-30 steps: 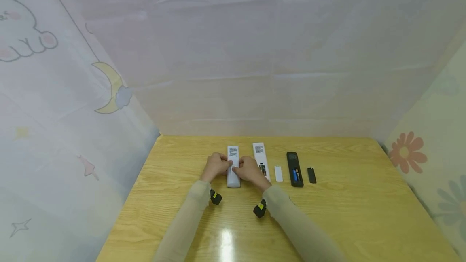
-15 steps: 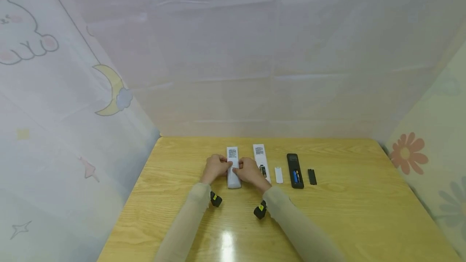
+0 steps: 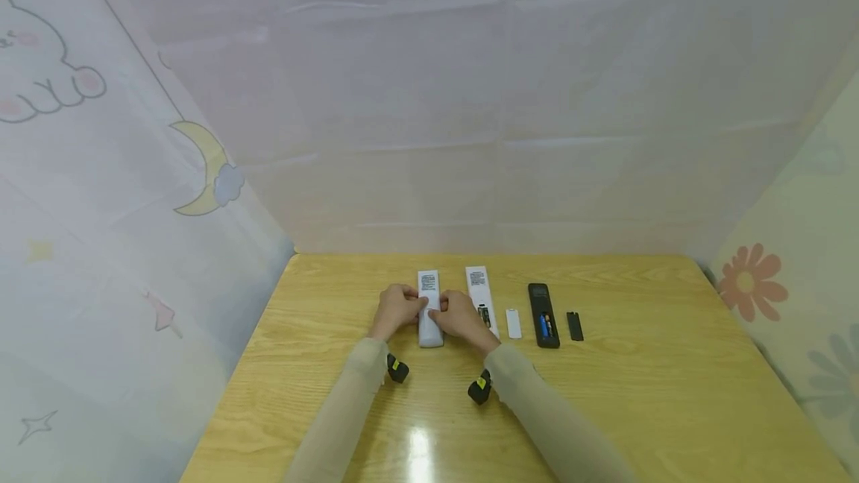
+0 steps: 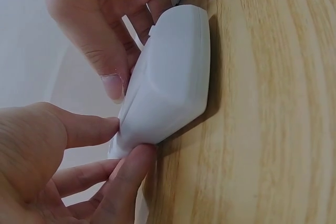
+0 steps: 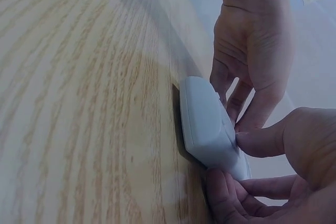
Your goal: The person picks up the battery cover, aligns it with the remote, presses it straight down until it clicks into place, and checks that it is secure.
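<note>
Nothing had visibly moved: left hand (image 3: pixel 397 308) at nine o'clock and right hand (image 3: pixel 461 312) at three pinched the long white plastic remote (image 3: pixel 430 331), seemingly to steady it on the yellow wood-grain table (image 3: pixel 671 393).

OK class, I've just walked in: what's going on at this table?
A person grips a white remote between their left hand and right hand, one on each side, as it lies label-side up on the table. To its right lie a second white remote and a black remote, with batteries showing in both. A small white cover lies between those two, and a small black cover lies farthest right.
</note>
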Demonstrator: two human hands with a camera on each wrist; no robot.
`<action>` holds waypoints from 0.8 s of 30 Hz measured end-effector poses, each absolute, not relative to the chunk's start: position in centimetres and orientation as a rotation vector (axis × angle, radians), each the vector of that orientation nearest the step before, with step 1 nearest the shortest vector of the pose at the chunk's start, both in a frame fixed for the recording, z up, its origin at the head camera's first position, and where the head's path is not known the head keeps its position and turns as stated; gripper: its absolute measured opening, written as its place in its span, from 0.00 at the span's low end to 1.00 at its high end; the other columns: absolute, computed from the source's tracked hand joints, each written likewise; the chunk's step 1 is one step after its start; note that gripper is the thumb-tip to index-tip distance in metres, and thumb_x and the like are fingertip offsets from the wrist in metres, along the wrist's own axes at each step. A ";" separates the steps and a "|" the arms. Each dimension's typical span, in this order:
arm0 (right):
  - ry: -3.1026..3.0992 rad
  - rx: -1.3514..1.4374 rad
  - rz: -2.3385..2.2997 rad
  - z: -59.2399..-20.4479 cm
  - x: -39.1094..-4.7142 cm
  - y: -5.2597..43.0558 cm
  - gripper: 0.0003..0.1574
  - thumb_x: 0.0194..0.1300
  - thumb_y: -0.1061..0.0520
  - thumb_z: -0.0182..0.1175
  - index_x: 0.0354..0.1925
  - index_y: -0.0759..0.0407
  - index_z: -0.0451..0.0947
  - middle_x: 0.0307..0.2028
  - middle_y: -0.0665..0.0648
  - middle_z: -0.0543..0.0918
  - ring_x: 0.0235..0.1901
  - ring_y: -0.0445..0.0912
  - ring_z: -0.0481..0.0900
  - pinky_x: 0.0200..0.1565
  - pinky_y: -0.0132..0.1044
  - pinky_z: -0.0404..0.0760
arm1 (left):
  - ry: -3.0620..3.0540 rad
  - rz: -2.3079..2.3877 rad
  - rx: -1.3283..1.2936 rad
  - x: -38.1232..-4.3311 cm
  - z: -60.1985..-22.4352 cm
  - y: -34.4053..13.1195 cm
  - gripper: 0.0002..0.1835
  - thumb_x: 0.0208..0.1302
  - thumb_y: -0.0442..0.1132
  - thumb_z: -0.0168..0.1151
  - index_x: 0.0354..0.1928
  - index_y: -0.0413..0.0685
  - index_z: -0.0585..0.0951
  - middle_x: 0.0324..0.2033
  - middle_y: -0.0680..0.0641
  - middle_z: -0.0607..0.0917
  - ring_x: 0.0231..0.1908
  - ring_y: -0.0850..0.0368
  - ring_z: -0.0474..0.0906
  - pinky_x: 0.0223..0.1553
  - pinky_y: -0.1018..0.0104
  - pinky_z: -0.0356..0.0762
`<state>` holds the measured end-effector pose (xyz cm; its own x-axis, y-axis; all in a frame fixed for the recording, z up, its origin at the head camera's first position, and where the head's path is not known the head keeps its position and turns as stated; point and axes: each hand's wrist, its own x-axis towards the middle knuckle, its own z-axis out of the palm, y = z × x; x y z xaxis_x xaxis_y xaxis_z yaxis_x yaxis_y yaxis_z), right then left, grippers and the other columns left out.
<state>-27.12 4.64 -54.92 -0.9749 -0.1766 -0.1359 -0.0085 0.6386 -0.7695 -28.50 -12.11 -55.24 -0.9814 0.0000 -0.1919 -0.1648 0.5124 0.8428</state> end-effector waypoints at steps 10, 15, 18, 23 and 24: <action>2.646 -0.208 -1.227 -55.2 -27.5 5.1 0.22 0.72 0.52 0.69 0.53 0.70 0.81 0.37 0.58 0.81 0.34 0.46 0.75 0.35 0.35 0.74 | 2.556 1.492 -0.135 -28.6 -55.5 -12.2 0.15 0.75 0.40 0.68 0.54 0.35 0.85 0.44 0.40 0.90 0.37 0.54 0.90 0.37 0.66 0.89; 2.645 -0.219 -1.208 -54.8 -27.6 5.6 0.29 0.70 0.51 0.71 0.60 0.69 0.79 0.43 0.59 0.84 0.41 0.48 0.80 0.42 0.42 0.81 | 2.569 1.453 -0.140 -28.6 -55.3 -12.4 0.16 0.75 0.41 0.67 0.56 0.36 0.85 0.46 0.39 0.89 0.39 0.52 0.89 0.38 0.64 0.89; 2.643 -0.198 -1.229 -54.4 -27.5 5.9 0.36 0.69 0.51 0.72 0.67 0.67 0.76 0.50 0.61 0.86 0.49 0.52 0.84 0.52 0.48 0.86 | 2.604 1.397 -0.151 -28.7 -55.1 -12.4 0.17 0.74 0.43 0.68 0.56 0.38 0.85 0.47 0.40 0.89 0.40 0.53 0.88 0.39 0.64 0.88; 2.629 -0.204 -1.265 -53.7 -27.1 6.5 0.37 0.69 0.51 0.72 0.69 0.67 0.75 0.53 0.63 0.86 0.51 0.55 0.85 0.52 0.50 0.87 | 2.659 1.345 -0.148 -28.6 -54.9 -12.3 0.18 0.74 0.46 0.68 0.57 0.41 0.85 0.50 0.42 0.89 0.44 0.53 0.86 0.42 0.63 0.86; 2.629 -0.212 -1.270 -53.6 -27.0 6.7 0.37 0.69 0.51 0.72 0.69 0.67 0.75 0.54 0.64 0.86 0.51 0.56 0.85 0.52 0.51 0.87 | 2.667 1.350 -0.137 -28.5 -54.8 -12.3 0.18 0.74 0.46 0.67 0.57 0.41 0.85 0.50 0.42 0.89 0.44 0.52 0.86 0.43 0.62 0.86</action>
